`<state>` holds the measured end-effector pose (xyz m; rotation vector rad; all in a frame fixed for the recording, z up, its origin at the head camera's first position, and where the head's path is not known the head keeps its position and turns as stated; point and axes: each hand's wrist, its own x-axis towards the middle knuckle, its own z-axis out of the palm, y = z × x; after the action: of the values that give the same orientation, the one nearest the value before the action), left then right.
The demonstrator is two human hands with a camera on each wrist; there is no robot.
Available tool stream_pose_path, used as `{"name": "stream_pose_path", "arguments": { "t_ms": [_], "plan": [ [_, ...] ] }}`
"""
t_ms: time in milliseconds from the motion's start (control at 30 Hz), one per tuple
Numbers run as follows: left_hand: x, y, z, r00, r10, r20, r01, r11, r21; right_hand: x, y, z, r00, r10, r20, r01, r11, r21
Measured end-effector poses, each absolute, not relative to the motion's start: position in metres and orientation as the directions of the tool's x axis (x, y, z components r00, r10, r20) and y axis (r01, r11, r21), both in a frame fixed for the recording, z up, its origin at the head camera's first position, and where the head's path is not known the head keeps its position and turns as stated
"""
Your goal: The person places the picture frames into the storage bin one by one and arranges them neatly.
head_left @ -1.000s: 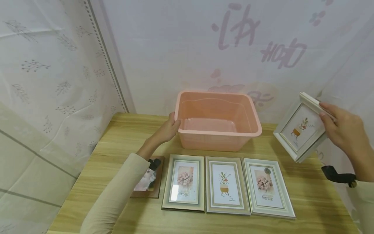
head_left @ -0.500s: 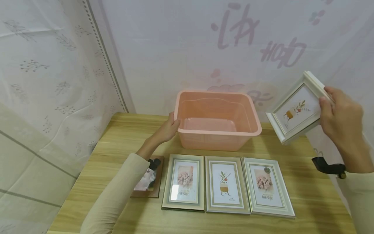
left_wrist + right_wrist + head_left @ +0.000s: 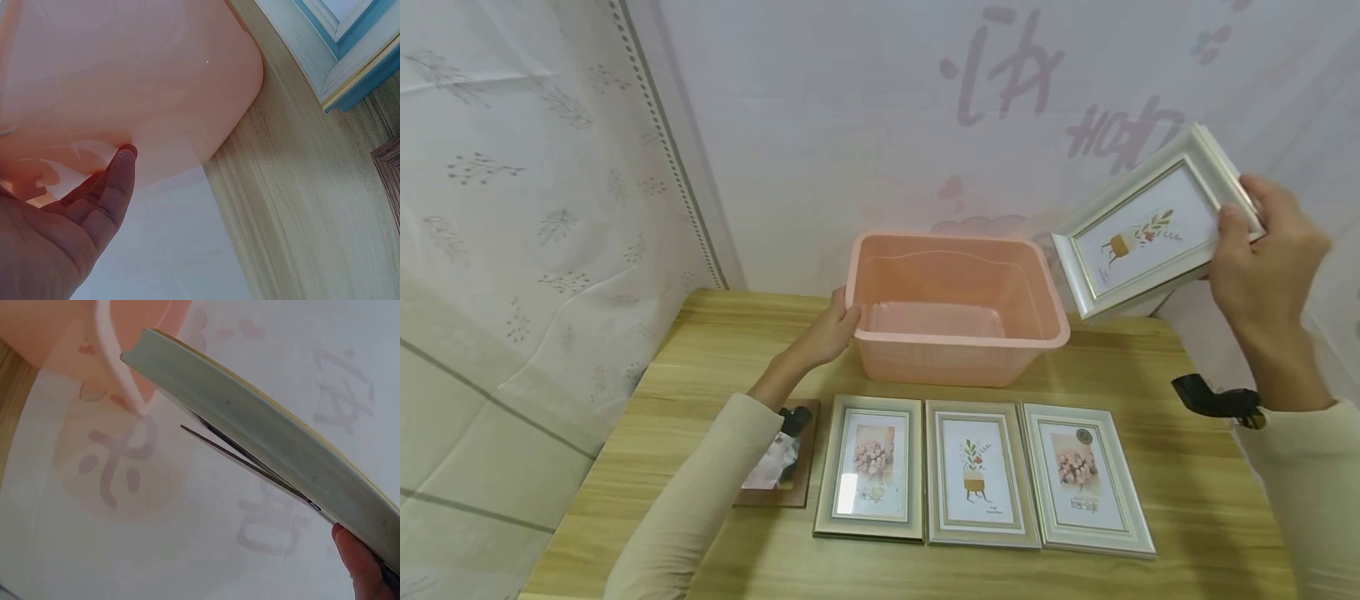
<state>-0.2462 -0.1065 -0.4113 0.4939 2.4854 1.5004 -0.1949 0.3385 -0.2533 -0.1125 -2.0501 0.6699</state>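
A pink plastic tub (image 3: 955,362) stands upright at the back of the wooden table. My left hand (image 3: 826,333) grips its left rim; in the left wrist view the fingers (image 3: 115,187) curl beneath the rim against the tub's side. Raised to the right of the tub is a white picture frame (image 3: 1206,179) with a potted-plant print, tilted. My right hand (image 3: 1270,258) holds it by its right edge, thumb on the front. From the right wrist view the picture frame's side (image 3: 250,419) shows, with its back stand (image 3: 244,465) slightly out from the back.
In front of the tub lie a greenish-gold picture frame (image 3: 827,492), a beige one (image 3: 936,500) and a white one (image 3: 1138,517), side by side. A brown picture frame (image 3: 801,467) is partly hidden under my left forearm. A printed curtain (image 3: 820,125) hangs behind the table (image 3: 662,433).
My right hand has carried the white picture frame up and to the left, turning it more sideways, near the tub's right side. The left hand stays on the tub rim.
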Motion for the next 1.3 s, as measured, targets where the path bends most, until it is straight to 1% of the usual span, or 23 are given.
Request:
{"name": "stream_pose_path", "arguments": {
  "t_ms": [233,567,900,1067,1300],
  "plan": [
    [-0.246,-0.106,-0.41,-0.928,0.373,0.007,0.182,0.437,0.881,-0.207,0.32,-0.252,-0.564,0.342,0.752,-0.209,0.821,-0.531],
    [-0.245,-0.106,-0.41,-0.93,0.367,0.002,0.179,0.447,0.877,-0.221,0.301,-0.266,-0.592,0.266,0.761,-0.24,0.843,-0.481],
    [-0.244,-0.106,-0.409,-0.933,0.36,0.003,0.178,0.454,0.873,-0.227,0.286,-0.281,-0.618,0.23,0.752,-0.283,0.827,-0.485],
    [-0.243,-0.106,-0.409,-0.933,0.361,0.003,0.178,0.453,0.874,-0.23,0.282,-0.289,-0.616,0.183,0.766,-0.308,0.839,-0.448],
    [-0.243,-0.106,-0.409,-0.935,0.356,0.01,0.184,0.46,0.869,-0.236,0.277,-0.304,-0.632,0.129,0.764,-0.321,0.854,-0.41]
  ]
}}
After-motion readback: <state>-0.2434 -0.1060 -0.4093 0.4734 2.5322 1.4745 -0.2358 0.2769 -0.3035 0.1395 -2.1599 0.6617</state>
